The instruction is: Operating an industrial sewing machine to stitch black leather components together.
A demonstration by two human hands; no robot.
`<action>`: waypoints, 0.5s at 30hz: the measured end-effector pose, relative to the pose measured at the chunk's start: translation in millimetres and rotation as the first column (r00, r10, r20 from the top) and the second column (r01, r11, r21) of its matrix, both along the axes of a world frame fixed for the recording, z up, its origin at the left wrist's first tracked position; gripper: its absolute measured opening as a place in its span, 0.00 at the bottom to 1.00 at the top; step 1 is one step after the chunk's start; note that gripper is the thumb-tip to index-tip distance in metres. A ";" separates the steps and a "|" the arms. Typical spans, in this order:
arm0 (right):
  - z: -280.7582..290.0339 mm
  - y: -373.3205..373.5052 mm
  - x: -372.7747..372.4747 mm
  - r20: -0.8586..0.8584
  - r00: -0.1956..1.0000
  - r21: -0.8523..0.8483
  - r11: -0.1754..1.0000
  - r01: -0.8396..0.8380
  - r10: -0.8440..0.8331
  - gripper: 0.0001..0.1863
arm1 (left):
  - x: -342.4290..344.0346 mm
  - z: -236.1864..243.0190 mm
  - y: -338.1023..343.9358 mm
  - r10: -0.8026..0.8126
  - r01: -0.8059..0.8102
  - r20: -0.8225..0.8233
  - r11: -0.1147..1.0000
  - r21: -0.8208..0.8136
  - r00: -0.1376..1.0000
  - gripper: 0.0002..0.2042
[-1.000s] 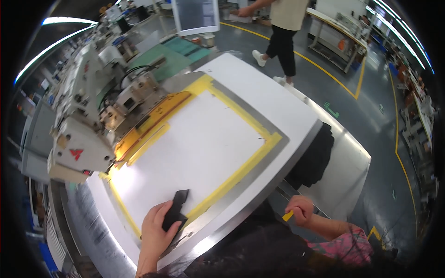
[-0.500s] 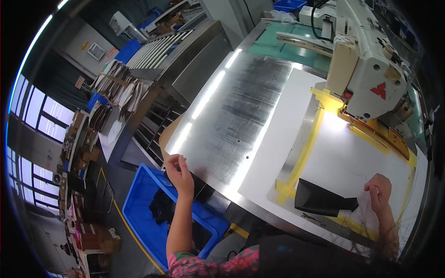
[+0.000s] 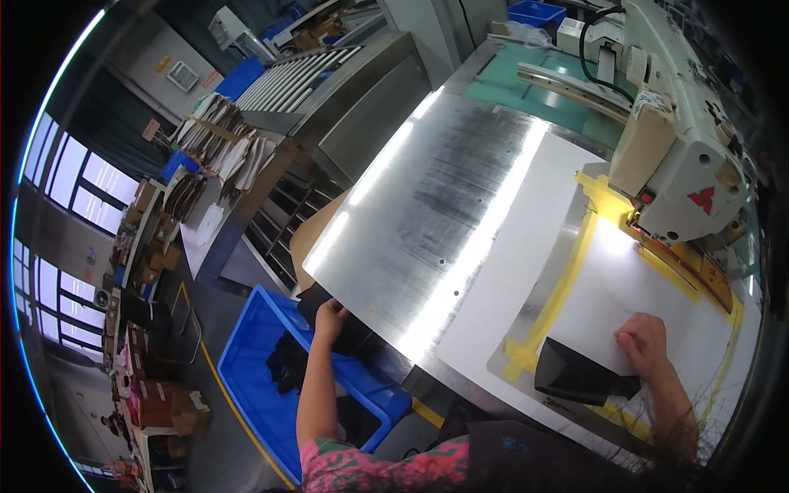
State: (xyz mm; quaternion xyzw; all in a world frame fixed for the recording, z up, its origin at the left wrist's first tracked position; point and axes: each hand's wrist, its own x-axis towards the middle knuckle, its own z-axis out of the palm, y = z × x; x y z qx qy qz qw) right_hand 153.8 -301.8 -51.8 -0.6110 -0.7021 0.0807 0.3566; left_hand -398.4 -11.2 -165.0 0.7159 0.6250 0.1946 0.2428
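Note:
My left hand (image 3: 329, 321) is at the near left corner of the metal table, its fingers closed on the edge of a black cloth piece (image 3: 309, 302) beside the blue bin. Part of that cloth is hidden by the hand and the table edge. Above the white work surface (image 3: 604, 287), my right hand (image 3: 645, 341) is curled, its fingers bent under; whatever lies inside them, if anything, is hidden. Just left of this hand lies a folded black piece (image 3: 579, 371), flat and tapering, across the near yellow tape border.
A large white sewing machine (image 3: 686, 156) with a lit head overhangs the right side. Bare sheet metal (image 3: 436, 197) forms the table's left part. Below its edge stands a blue bin (image 3: 246, 361) holding black cloth. Stacked sheets (image 3: 222, 140) sit farther left.
My left hand has dropped from above the table corner to the black cloth. My right hand has shifted slightly left and up relative to the folded black piece. The whole view has turned somewhat.

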 end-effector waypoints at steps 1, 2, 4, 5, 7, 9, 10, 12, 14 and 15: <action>0.7 2.3 -0.3 -0.027 1.000 -0.006 1.000 -0.003 0.003 0.03 | -2.1 0.5 0.6 0.001 -0.001 0.066 1.000 -0.002 0.998 0.10; 1.9 1.5 -0.5 -0.051 0.999 -0.014 1.000 0.003 -0.004 0.03 | -0.1 1.5 1.5 -0.006 0.007 0.134 1.000 -0.007 0.991 0.10; 6.2 0.3 -1.7 -0.062 0.998 -0.022 1.000 0.006 -0.007 0.03 | -1.9 12.6 5.1 0.074 -0.066 0.096 0.994 -0.085 0.993 0.12; 9.1 -0.7 -2.6 -0.080 0.997 -0.023 1.000 -0.001 -0.001 0.03 | -15.5 9.4 8.5 0.123 -0.125 0.193 0.992 -0.003 0.973 0.14; 10.8 1.0 -7.8 -0.103 0.995 -0.020 1.000 0.015 -0.017 0.03 | -23.3 21.6 17.6 0.349 -0.412 0.326 0.899 0.146 0.879 0.17; 6.5 3.3 -6.4 -0.124 0.992 -0.048 0.999 0.002 -0.008 0.04 | -33.7 34.5 24.5 0.319 -0.438 0.558 0.894 0.091 0.766 0.17; 6.0 2.8 -6.4 -0.110 0.994 -0.065 0.998 0.014 -0.021 0.04 | -50.8 36.3 30.8 0.238 -0.341 0.544 0.935 0.096 0.804 0.15; 1.9 -6.3 -5.8 -0.110 0.993 -0.045 0.998 0.045 -0.049 0.05 | -74.0 23.6 57.5 0.041 -0.071 0.314 0.994 0.087 0.948 0.14; -3.4 11.2 -8.8 -0.138 0.990 -0.042 0.999 -0.030 0.024 0.07 | -57.5 -5.2 105.9 -0.045 0.047 0.302 0.999 -0.002 0.952 0.14; -7.0 21.1 -10.6 -0.154 0.987 0.002 0.999 -0.054 0.053 0.07 | -15.8 -5.3 136.7 -0.123 0.124 0.325 0.992 0.015 0.938 0.14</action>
